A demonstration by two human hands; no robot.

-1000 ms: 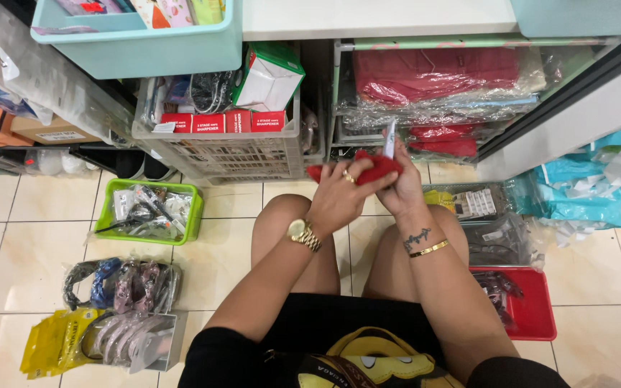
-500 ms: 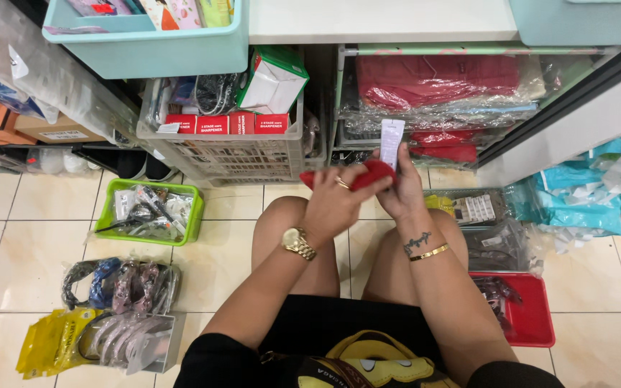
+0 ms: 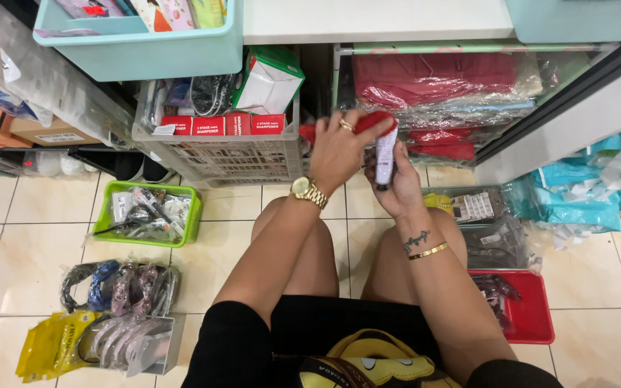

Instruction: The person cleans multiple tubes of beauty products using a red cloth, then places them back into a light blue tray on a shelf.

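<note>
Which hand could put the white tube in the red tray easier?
Probably the right hand: it holds the white tube, and the red tray lies on that side, by the right arm. The left hand grips the red item, farther away.

red pouch (image 3: 368,123), green basket (image 3: 190,215), grey crate (image 3: 217,154), red tray (image 3: 530,316)

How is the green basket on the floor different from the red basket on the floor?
The green basket sits on the person's left side, near the grey crate; the red basket sits on the right, beside the knee. The green basket shows whole, while the red basket is partly hidden behind the right arm. The green basket is bright lime; the red basket is plain red. Both are shallow plastic baskets on the tiled floor, filled with small goods in clear plastic bags.
</note>
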